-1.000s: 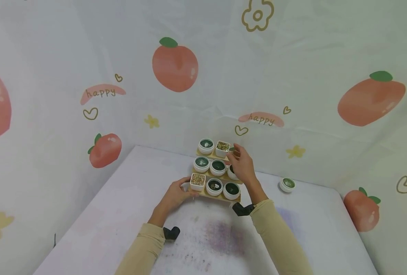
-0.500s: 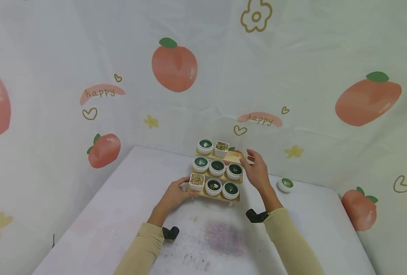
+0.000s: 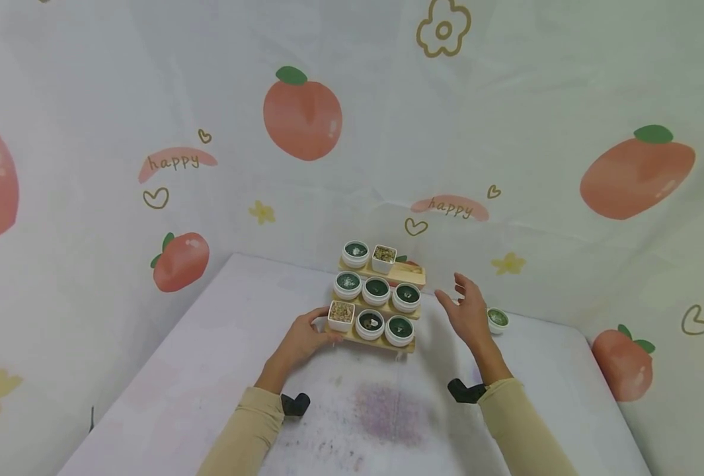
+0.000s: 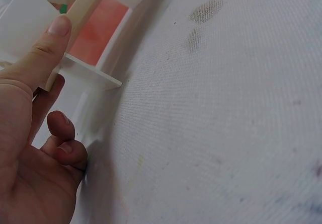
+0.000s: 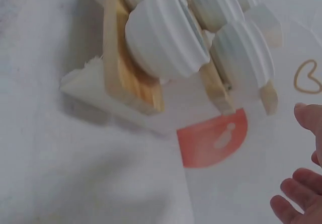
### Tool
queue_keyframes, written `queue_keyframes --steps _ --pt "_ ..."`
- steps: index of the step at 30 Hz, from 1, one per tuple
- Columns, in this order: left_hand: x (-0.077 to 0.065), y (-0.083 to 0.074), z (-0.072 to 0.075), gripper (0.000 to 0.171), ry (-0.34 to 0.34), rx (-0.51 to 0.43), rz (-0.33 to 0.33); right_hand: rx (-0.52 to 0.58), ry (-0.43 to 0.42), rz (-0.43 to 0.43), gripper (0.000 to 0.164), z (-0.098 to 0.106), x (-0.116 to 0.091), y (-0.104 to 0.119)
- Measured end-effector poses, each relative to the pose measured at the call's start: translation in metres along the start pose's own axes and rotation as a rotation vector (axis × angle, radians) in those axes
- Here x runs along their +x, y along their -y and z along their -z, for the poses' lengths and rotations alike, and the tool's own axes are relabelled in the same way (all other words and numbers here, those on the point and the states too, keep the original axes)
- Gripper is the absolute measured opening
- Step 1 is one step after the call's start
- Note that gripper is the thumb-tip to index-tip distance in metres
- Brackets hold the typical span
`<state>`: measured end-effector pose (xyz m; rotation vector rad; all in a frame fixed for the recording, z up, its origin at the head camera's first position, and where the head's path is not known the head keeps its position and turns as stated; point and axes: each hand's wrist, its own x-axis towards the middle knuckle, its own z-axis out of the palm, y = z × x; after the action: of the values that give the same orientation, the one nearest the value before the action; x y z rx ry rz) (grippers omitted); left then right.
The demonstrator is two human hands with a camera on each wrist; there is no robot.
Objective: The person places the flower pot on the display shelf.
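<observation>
A three-tiered stand with wooden shelves (image 3: 410, 273) holds several small white pots at the back of the table. My left hand (image 3: 301, 336) grips the left end of its lowest shelf, beside a square pot (image 3: 342, 317) with a grainy tan top. The left wrist view shows the thumb (image 4: 50, 43) against the front of the wood and a finger behind it. To the right of the stand, my right hand (image 3: 466, 313) is in the air with fingers spread, holding nothing. The top shelf bears a round pot (image 3: 355, 254) and a square pot (image 3: 384, 259); its right end is bare.
A lone round white pot (image 3: 498, 320) with a green top stands at the back right, partly behind my right hand. A printed cloth wall (image 3: 352, 178) rises right behind the table. The whitish tabletop (image 3: 304, 430) has faint purple stains.
My right hand has left the top shelf and moved right and down toward the lone pot. My left hand stays at the stand's lower left end.
</observation>
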<state>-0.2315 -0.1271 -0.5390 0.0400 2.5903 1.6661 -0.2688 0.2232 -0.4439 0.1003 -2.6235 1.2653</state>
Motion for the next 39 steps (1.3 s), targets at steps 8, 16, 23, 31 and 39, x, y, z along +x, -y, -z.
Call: queue_keyframes --steps 8,16,23,31,39 --pt "0.0 -0.001 0.0 0.079 -0.004 0.008 0.009 -0.051 -0.025 -0.057 0.07 0.012 -0.008 -0.02" --pt "-0.001 -0.004 0.0 0.079 0.006 0.004 0.015 -0.075 -0.077 -0.082 0.07 0.023 -0.012 -0.041" --pt "-0.001 -0.005 0.0 0.08 0.006 -0.005 0.021 -0.123 -0.134 -0.062 0.072 0.031 -0.014 -0.055" --pt "0.001 -0.003 0.0 0.081 0.0 0.001 0.034 -0.12 -0.207 -0.1 0.072 0.037 -0.016 -0.072" --pt "0.001 -0.002 0.0 0.082 0.003 -0.002 0.025 -0.117 -0.232 -0.178 0.071 0.036 -0.024 -0.093"
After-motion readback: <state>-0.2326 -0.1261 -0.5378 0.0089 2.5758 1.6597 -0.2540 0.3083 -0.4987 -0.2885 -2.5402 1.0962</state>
